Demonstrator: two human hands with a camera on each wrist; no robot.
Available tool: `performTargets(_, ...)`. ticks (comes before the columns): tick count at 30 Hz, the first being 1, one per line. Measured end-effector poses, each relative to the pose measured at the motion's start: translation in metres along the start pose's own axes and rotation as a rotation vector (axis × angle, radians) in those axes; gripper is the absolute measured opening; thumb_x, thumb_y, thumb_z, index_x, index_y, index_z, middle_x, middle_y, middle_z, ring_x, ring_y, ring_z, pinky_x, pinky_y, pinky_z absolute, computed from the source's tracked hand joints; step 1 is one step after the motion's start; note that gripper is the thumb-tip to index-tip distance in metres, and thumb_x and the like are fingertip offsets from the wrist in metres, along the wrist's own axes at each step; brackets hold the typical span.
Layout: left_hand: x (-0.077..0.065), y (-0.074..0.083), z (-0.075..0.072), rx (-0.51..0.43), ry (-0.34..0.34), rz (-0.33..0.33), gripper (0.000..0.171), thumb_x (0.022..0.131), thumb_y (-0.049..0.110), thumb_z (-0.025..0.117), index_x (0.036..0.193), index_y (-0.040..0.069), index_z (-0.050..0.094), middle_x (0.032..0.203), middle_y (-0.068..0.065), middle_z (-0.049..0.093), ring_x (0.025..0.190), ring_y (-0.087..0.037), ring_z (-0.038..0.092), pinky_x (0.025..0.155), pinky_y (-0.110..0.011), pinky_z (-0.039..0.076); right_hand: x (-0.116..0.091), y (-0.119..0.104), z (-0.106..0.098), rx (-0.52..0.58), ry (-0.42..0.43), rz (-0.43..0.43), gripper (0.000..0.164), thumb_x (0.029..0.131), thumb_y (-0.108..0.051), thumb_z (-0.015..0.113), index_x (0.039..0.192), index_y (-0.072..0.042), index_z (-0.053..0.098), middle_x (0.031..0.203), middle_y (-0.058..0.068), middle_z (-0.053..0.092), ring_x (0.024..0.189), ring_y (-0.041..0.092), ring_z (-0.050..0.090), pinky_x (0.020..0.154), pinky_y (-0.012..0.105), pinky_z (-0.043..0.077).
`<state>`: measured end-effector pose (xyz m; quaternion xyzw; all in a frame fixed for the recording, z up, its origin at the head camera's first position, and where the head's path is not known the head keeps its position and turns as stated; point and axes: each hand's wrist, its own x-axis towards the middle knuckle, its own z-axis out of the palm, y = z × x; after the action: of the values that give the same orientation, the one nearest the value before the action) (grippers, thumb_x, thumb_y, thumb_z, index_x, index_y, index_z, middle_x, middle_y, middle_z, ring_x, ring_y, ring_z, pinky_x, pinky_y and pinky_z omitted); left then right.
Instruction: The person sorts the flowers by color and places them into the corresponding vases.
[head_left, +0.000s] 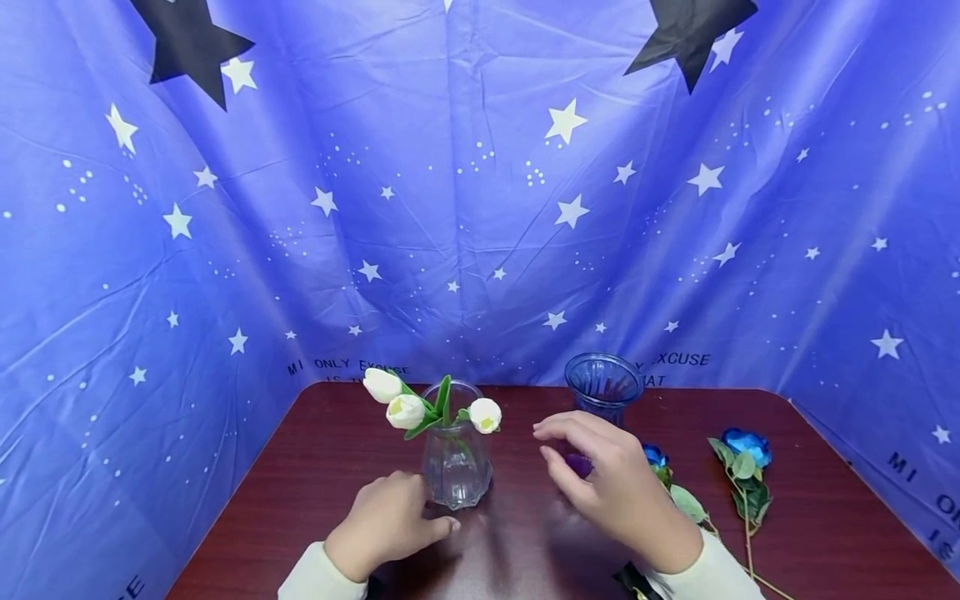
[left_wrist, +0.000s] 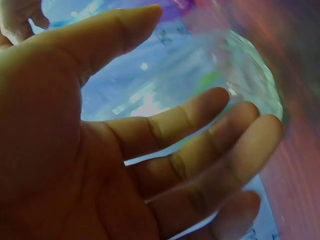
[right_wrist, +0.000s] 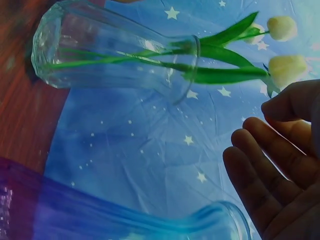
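Observation:
A clear glass vase [head_left: 457,479] stands upright on the table, holding white tulips [head_left: 406,412] that lean over its rim to both sides. Beside its base is my left hand [head_left: 390,518], its fingers loosely extended and thumb apart, with nothing in the palm in the left wrist view. My right hand [head_left: 618,483] hovers in front of a blue and purple glass vase [head_left: 604,392], partly hiding it. The right fingers [right_wrist: 257,172] are relaxed and hold nothing. In the right wrist view, the tulip stems [right_wrist: 107,60] run down inside the clear vase [right_wrist: 125,80].
On the right of the dark red table [head_left: 258,500] lies a blue rose [head_left: 747,448] with a long stem. Another blue rose [head_left: 656,456] is partly hidden behind my right hand. A blue star-printed cloth [head_left: 450,233] surrounds the table's back and sides.

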<state>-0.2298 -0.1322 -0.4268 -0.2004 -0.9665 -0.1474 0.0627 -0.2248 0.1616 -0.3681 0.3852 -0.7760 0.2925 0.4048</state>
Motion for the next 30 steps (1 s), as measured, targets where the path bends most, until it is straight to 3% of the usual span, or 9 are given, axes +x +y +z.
performTargets(6,0.005,0.02,-0.004,-0.093,-0.044,0.127,0.035,0.081,0.056,0.079,0.079,0.024,0.064,0.068,0.015,0.056,0.059,-0.003,0.049,0.052,-0.028,0.041,0.0,0.005,-0.02,-0.006,0.054,-0.006,0.03,0.078,-0.001,0.077,0.104,-0.017,0.075,0.103,0.0,0.075,0.097,0.016,0.072,0.099,0.013,0.048)
performTargets(9,0.011,0.028,-0.003,-0.146,-0.077,0.157,0.034,0.082,0.054,0.079,0.086,0.022,0.067,0.074,0.014,0.06,0.063,0.0,0.048,0.057,-0.025,0.044,0.002,0.009,-0.034,-0.036,0.085,0.016,0.027,0.078,-0.002,0.076,0.1,-0.017,0.076,0.1,-0.001,0.076,0.092,0.013,0.071,0.089,0.012,0.05)
performTargets(13,0.019,0.035,0.003,-0.146,-0.07,0.197,0.036,0.082,0.052,0.08,0.094,0.019,0.069,0.088,0.012,0.065,0.075,0.002,0.052,0.064,-0.024,0.05,0.003,0.016,-0.052,-0.092,0.107,0.083,0.025,0.079,-0.002,0.076,0.098,-0.018,0.077,0.099,-0.005,0.076,0.084,0.003,0.066,0.073,0.012,0.051)
performTargets(20,0.036,0.05,0.015,-0.151,0.022,0.28,0.043,0.083,0.044,0.081,0.11,0.011,0.071,0.094,0.006,0.069,0.088,-0.006,0.062,0.078,-0.028,0.055,-0.004,0.034,-0.073,-0.213,0.077,0.225,0.02,0.081,-0.003,0.078,0.095,-0.017,0.077,0.087,-0.014,0.069,0.071,-0.008,0.058,0.065,0.009,0.048)
performTargets(24,0.043,0.06,0.021,-0.141,0.084,0.291,0.045,0.084,0.043,0.081,0.115,0.013,0.068,0.095,0.006,0.069,0.081,-0.005,0.063,0.072,-0.027,0.054,-0.007,0.043,-0.078,-0.27,0.037,0.326,0.018,0.084,-0.005,0.078,0.095,-0.019,0.076,0.084,-0.016,0.066,0.068,-0.006,0.056,0.063,0.01,0.045)
performTargets(30,0.058,0.078,0.027,-0.196,0.104,0.274,0.053,0.084,0.044,0.081,0.123,0.012,0.064,0.106,0.001,0.069,0.079,-0.006,0.064,0.069,-0.025,0.055,-0.012,0.052,-0.081,-0.316,0.053,0.423,0.021,0.084,-0.006,0.078,0.101,-0.018,0.076,0.087,-0.01,0.07,0.07,-0.001,0.057,0.065,0.014,0.041)
